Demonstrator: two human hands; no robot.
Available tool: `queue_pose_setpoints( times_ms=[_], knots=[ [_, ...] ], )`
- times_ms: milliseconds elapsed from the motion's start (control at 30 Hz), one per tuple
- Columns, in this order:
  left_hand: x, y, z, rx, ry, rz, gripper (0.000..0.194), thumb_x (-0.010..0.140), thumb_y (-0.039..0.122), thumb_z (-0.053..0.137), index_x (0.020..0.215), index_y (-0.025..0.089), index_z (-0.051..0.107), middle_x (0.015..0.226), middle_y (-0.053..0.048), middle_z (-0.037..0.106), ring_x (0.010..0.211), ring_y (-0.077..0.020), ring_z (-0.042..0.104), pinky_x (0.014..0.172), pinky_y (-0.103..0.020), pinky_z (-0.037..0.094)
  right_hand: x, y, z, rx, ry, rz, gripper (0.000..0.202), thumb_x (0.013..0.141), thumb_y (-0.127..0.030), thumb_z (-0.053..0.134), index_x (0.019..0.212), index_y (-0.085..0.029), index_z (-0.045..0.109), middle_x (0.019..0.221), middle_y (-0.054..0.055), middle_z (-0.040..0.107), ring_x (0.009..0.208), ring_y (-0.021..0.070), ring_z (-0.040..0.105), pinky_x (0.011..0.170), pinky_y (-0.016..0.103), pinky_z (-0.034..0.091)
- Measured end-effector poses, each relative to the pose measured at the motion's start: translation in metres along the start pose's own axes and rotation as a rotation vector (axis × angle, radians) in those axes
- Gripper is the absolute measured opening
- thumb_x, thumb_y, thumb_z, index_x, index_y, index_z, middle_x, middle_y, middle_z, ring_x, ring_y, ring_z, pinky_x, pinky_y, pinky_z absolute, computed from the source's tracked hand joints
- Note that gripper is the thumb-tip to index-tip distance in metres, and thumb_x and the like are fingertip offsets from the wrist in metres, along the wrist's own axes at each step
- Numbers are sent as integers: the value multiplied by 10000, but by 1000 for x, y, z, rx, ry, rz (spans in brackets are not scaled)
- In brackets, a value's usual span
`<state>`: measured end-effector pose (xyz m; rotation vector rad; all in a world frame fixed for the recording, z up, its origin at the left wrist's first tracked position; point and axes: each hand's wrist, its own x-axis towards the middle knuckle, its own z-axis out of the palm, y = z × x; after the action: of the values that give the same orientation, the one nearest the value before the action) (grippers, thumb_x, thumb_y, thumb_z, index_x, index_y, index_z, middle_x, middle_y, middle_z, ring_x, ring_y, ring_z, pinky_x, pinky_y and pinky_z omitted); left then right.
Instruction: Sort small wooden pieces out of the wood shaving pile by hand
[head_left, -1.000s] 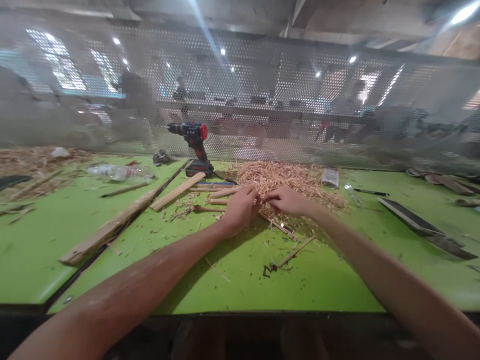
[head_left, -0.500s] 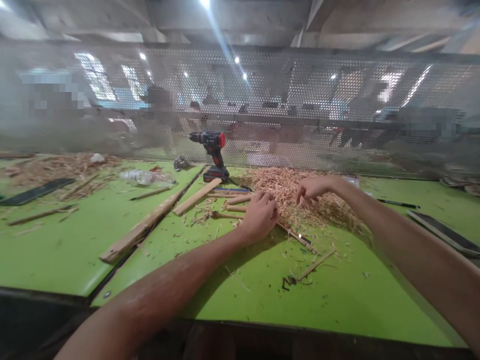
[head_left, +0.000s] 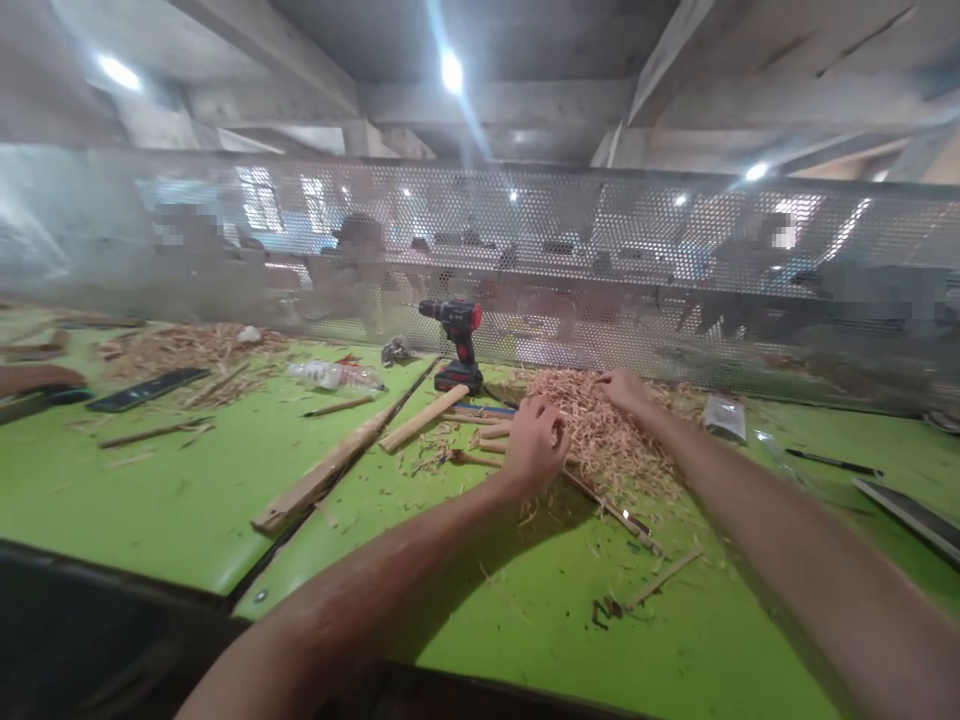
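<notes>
**Grip State and Two-Handed Handling**

Grip, left: the left hand is loosely curled, fingers bent; whether anything is held cannot be told. Grip, right: the right hand reaches to the back of the shavings pile with fingers bent down; its contents, if any, cannot be told.

Layout, largest to smallest:

1. Perforated screen: stands behind the work.
2. Green tabletop: supports all items below.
3. Shavings pile: loose, between and beyond the hands.
4. Long board: lies along the table seam, left of the left hand.
5. Drill: upright on its battery, left of the pile.
6. Thin stick: extends from near the left hand along the pile's near edge.

Handling, by judgement: press the right fingertips together lightly and low. Lift small amounts; curled shavings are likely to tangle and scatter. Cup the left hand to limit spread. Feel for splinters or a hidden stick before closing the fingers.
</notes>
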<state>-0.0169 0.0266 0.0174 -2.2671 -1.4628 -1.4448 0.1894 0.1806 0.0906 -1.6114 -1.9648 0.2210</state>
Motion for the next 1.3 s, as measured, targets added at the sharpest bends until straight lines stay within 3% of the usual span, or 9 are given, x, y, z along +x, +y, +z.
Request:
queue_pose_setpoints(
  times_ms=[300, 467, 567, 633, 867, 933, 1067, 1167, 1300],
  knots=[
    [-2, -5, 6, -5, -58, 140, 127, 978, 82, 611, 986, 176, 696, 1107, -149, 711, 1091, -295, 692, 945, -448, 631, -34, 5, -25, 212, 48, -8, 135, 885, -205, 688, 812, -191, 801, 758, 89, 754, 681, 220, 638, 705, 348, 527],
    [-6, -9, 4, -7, -74, 203, 153, 1004, 94, 582, 1035, 187, 699, 1129, -125, 711, 1109, -276, 687, 984, -439, 620, -75, 7, -14, 259, 17, -170, 138, 790, -299, 875, 750, -198, 790, 1116, 132, 835, 1001, 271, 736, 949, 373, 585],
    [-7, -10, 3, -89, -92, 187, 102, 1047, 150, 597, 1030, 189, 689, 1131, -125, 707, 1123, -270, 690, 1022, -444, 613, -95, 3, -5, 253, -32, -291, 172, 874, -363, 833, 797, -210, 829, 1037, 132, 844, 964, 301, 747, 969, 437, 582],
    [-4, -10, 3, -202, -105, 86, 82, 1073, 233, 632, 1020, 192, 680, 1117, -110, 704, 1047, -245, 701, 976, -416, 623, -105, -2, -1, 217, -75, -372, 206, 951, -392, 773, 855, -234, 864, 978, 118, 852, 937, 326, 758, 955, 476, 582],
    [7, -8, -1, -822, -283, -505, 422, 1090, 524, 630, 885, 164, 713, 827, -56, 710, 679, -143, 631, 612, -258, 490, -129, -19, -2, 53, -31, -490, 296, 1107, -355, 638, 1174, -293, 920, 1286, 122, 853, 1158, 376, 767, 945, 479, 585],
    [6, -9, -3, -928, -342, -558, 428, 956, 568, 804, 853, 160, 728, 778, -43, 707, 662, -137, 635, 593, -244, 483, -130, -19, -2, 26, -24, -487, 281, 1116, -370, 665, 1213, -293, 918, 1312, 123, 847, 1184, 380, 752, 961, 481, 584],
    [5, -13, -5, -1023, -296, -577, 495, 778, 610, 943, 793, 170, 717, 742, -14, 690, 659, -119, 621, 615, -239, 509, -128, -17, 2, 62, -30, -478, 299, 1149, -375, 643, 1255, -283, 907, 1264, 122, 851, 1115, 333, 740, 917, 468, 608],
    [5, -17, -5, -948, -263, -622, 492, 729, 592, 977, 808, 165, 745, 770, -22, 722, 656, -114, 628, 619, -238, 524, -125, -13, 7, 263, -33, -467, 364, 1136, -480, 674, 1148, -208, 914, 1166, 168, 836, 983, 284, 735, 839, 428, 614],
    [5, -22, -4, -864, -207, -649, 416, 744, 515, 983, 832, 169, 770, 791, -31, 761, 640, -114, 627, 602, -235, 517, -121, -8, 10, 541, -175, -361, 535, 1006, -661, 793, 1055, -138, 897, 1048, 170, 835, 799, 210, 664, 717, 368, 549]
  ],
)
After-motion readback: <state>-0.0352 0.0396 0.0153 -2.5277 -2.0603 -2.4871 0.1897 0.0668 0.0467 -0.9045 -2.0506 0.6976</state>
